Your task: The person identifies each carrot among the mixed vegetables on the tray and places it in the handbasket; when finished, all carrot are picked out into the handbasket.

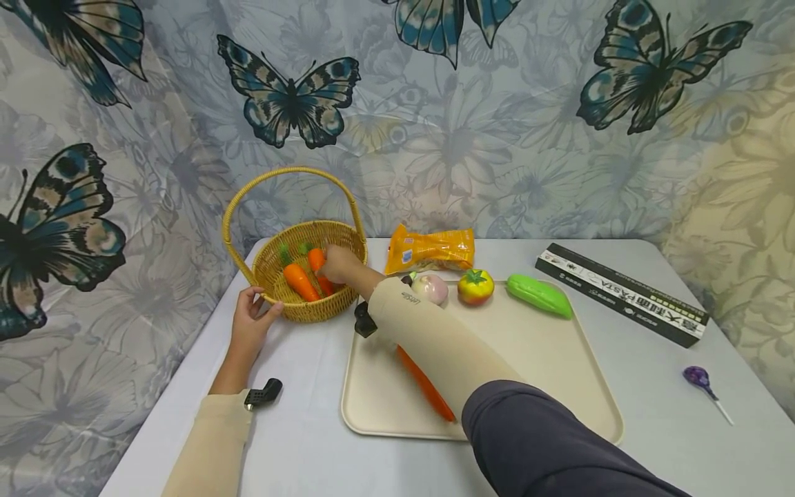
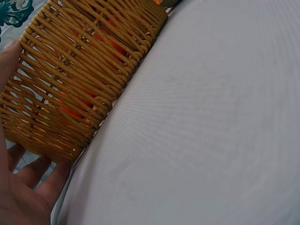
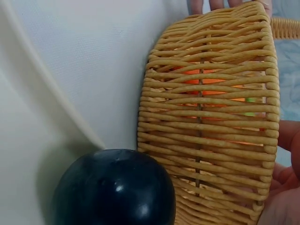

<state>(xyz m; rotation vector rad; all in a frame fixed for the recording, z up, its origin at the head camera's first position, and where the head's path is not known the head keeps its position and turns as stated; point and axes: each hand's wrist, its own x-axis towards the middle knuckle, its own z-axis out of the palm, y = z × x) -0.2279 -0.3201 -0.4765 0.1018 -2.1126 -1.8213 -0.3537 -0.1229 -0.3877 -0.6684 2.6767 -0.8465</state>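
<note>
A wicker basket [image 1: 310,310] with a tall looped handle stands at the table's left, two toy carrots with green tops inside. My left hand [image 1: 250,321] grips its near-left side, thumb and fingers spread around the wicker [image 2: 65,79]. Over the basket's right rim reaches my right hand [image 1: 341,264], its curled fingers pinching the right-hand carrot [image 1: 317,261]. The other carrot [image 1: 301,281] lies to the left of it. In the right wrist view, the right fingers [image 3: 286,180] show beyond the rim, and orange shows through the weave.
A cream tray [image 1: 366,429] carries a long orange-red vegetable [image 1: 428,386], a pinkish bulb [image 1: 431,290], a red-yellow tomato [image 1: 475,287] and a green vegetable [image 1: 539,295]. A dark glossy round thing [image 3: 115,187] sits beside the basket. Behind lie an orange packet [image 1: 431,248], pasta box [image 1: 621,293] and purple lollipop [image 1: 698,377].
</note>
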